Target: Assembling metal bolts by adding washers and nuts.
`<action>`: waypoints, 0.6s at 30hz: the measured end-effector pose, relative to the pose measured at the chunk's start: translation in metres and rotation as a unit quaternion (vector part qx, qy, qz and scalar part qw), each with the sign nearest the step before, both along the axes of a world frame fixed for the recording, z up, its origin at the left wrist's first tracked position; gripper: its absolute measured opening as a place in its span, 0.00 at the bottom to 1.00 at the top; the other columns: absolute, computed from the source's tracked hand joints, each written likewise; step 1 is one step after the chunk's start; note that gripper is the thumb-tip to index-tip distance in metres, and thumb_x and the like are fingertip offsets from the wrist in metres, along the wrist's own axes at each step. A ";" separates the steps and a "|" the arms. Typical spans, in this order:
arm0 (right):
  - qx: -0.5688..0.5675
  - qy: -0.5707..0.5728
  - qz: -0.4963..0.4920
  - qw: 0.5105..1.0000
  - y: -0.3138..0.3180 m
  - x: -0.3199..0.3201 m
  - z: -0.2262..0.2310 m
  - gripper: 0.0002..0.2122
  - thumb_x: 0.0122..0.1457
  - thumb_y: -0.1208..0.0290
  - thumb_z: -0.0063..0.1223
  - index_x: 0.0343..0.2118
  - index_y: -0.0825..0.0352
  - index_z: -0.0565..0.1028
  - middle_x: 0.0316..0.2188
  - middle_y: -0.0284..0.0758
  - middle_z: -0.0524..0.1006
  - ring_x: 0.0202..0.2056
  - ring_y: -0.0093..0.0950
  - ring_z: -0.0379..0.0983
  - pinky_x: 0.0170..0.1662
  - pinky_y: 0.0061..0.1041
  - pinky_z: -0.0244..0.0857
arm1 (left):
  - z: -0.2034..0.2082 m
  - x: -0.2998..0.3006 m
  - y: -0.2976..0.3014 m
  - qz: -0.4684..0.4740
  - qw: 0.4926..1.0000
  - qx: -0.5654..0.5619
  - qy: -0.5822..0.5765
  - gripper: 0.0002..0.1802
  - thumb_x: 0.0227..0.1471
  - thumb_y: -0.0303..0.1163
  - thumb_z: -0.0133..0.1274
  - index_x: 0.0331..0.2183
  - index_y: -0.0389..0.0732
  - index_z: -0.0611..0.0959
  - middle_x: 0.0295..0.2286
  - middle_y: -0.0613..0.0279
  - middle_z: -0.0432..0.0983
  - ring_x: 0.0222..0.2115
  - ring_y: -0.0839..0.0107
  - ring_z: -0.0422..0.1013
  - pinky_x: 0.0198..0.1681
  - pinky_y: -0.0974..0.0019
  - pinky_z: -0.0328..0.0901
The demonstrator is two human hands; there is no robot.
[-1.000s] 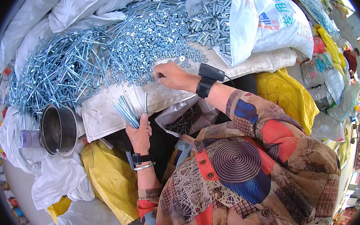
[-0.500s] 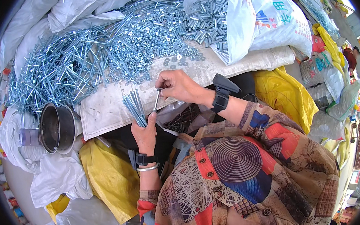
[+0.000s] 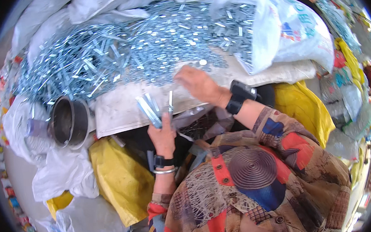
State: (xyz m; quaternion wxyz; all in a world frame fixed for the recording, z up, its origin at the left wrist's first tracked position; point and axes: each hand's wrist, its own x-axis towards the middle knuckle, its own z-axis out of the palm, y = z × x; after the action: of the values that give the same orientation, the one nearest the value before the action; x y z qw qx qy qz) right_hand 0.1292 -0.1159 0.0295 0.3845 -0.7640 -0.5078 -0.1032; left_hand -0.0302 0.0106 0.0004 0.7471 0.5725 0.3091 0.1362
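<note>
Left hand grips a fanned bundle of metal strips. Right hand, fingers loosely spread, touches the fastener pile.

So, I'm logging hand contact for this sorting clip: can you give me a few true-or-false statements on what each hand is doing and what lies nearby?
1. The left hand grips a bundle of long silvery metal bolts. True.
2. The right hand rests inside the round dark metal pot. False: it reaches onto the heap of small silvery washers.
3. The pot lies to the person's left. True.
4. Both wrists are bare. False: each wears a black band.
</note>
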 end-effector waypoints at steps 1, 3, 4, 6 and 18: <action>0.008 0.009 -0.010 1.000 -0.002 0.021 -0.021 0.09 0.56 0.78 0.44 0.39 0.70 0.71 0.34 0.42 0.71 0.39 0.41 0.69 0.43 0.36 0.63 | 0.004 0.002 -0.001 0.008 1.000 -0.008 0.004 0.14 0.52 0.39 0.55 0.25 0.38 0.73 0.14 0.68 0.65 0.10 0.83 0.57 0.10 0.76 0.51; -0.044 -0.012 -0.039 0.998 0.012 0.036 -0.042 0.11 0.59 0.73 0.42 0.42 0.68 0.72 0.39 0.44 0.73 0.45 0.42 0.67 0.51 0.39 0.58 | 0.008 -0.010 0.008 0.000 0.996 0.059 0.065 0.13 0.52 0.38 0.54 0.23 0.41 0.75 0.12 0.72 0.64 0.10 0.83 0.56 0.11 0.75 0.51; -0.069 0.017 -0.050 0.996 0.011 0.050 -0.057 0.12 0.59 0.72 0.41 0.44 0.68 0.72 0.44 0.45 0.72 0.47 0.43 0.66 0.55 0.38 0.55 | 0.010 -0.009 0.008 -0.018 0.993 0.086 0.083 0.14 0.52 0.39 0.53 0.21 0.40 0.76 0.11 0.71 0.64 0.11 0.81 0.58 0.13 0.72 0.53; -0.098 -0.013 -0.082 0.992 0.014 0.058 -0.057 0.13 0.58 0.70 0.39 0.41 0.69 0.73 0.38 0.47 0.73 0.42 0.44 0.68 0.48 0.40 0.60 | -0.005 -0.004 0.005 -0.022 0.981 0.183 0.059 0.18 0.51 0.39 0.54 0.19 0.36 0.75 0.12 0.66 0.66 0.13 0.77 0.62 0.17 0.68 0.59; -0.195 -0.053 -0.076 0.976 0.031 0.046 -0.026 0.05 0.51 0.79 0.42 0.32 0.72 0.66 0.32 0.48 0.67 0.36 0.47 0.65 0.39 0.40 0.60 | -0.019 -0.011 -0.003 0.027 0.994 0.103 -0.039 0.16 0.49 0.38 0.57 0.26 0.35 0.74 0.17 0.68 0.67 0.18 0.81 0.63 0.22 0.72 0.60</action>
State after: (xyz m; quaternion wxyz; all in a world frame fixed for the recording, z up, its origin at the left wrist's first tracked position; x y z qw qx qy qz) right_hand 0.1755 -0.0851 0.0036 0.1915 -0.8541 -0.4783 -0.0709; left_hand -0.0410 0.0072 -0.0183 0.6914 0.6326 0.2792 0.2094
